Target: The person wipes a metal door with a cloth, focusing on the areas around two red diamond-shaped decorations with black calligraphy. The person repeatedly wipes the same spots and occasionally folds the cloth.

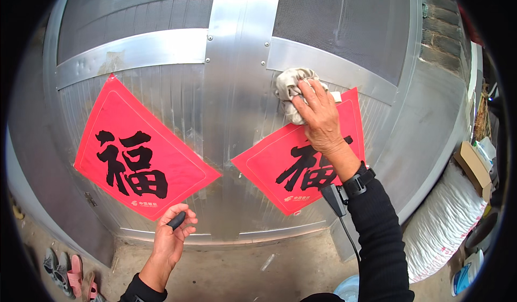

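My right hand [321,116] presses a crumpled pale cloth [297,78] against the metal door [242,112], near the upper left edge of a red paper diamond [262,152] with a black character; hand and wrist cover part of it. A matching red paper diamond [129,120] is on the door's left panel. Just below its bottom corner, my left hand [176,225] is raised with the fingers curled and a small black cap or cover at the thumb; whether it is worn or held I cannot tell. A strap and a black device with a cable are on my right wrist.
Shoes and pink slippers [75,273] lie on the floor at the lower left. At the right stand a full white woven sack [440,225], an opened cardboard box [472,168] and a white and blue bucket [467,273]. A light blue basin [347,289] is at the bottom, partly hidden by my sleeve.
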`<state>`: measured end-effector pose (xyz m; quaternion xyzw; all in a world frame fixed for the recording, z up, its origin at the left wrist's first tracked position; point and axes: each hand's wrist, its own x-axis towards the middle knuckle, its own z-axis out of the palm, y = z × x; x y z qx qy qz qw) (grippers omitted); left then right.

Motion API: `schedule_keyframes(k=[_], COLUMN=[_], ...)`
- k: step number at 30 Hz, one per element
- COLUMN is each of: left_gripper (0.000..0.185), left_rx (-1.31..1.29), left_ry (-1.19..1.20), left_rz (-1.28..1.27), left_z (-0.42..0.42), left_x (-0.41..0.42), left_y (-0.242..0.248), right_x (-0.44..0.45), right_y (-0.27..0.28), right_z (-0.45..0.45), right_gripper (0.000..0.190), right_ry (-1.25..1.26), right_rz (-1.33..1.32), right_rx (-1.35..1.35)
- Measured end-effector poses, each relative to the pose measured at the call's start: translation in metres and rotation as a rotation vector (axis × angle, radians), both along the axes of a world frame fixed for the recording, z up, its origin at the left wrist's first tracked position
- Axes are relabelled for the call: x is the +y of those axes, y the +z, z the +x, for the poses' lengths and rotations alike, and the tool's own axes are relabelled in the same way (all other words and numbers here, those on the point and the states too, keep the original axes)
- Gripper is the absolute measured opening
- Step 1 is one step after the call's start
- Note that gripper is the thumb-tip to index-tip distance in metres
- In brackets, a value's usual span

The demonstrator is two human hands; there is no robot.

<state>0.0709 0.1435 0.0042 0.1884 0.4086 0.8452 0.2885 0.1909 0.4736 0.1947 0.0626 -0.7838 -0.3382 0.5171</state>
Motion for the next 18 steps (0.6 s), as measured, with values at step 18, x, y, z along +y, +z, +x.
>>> schedule_keyframes(k=[18], left_gripper=[0.017], left_rx=[0.021], left_ry=[-0.017], left_rz=[-0.005], left_z=[-0.005], left_x=[0.002], left_y=[0.003], right_x=[-0.051], right_y=[0.045], right_z=[-0.033], right_gripper=[0.041], right_ry=[0.112], right_rz=[0.062], right_rx=[0.094])
